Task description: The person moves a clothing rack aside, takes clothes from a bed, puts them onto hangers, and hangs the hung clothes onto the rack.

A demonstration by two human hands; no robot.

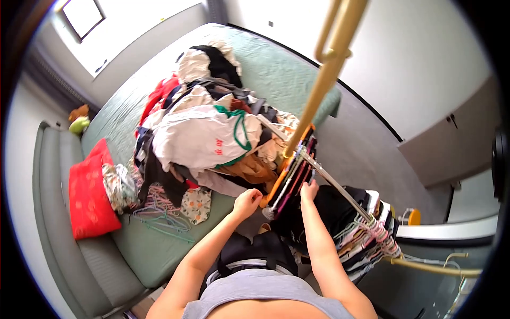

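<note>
We see the orange hanger (277, 185) at the metal rail's (340, 189) far end, its long axis running near-left to far-right, its near tip beside our curled left hand (248, 202). Our right hand (309, 191) meets dark hanging clothes (289, 220); we cannot tell whether either grips.

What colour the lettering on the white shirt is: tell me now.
The lettering is red; it shows in the head view, the only one.

Red cushion (89, 196) beside padded headboard (58, 204)
</note>
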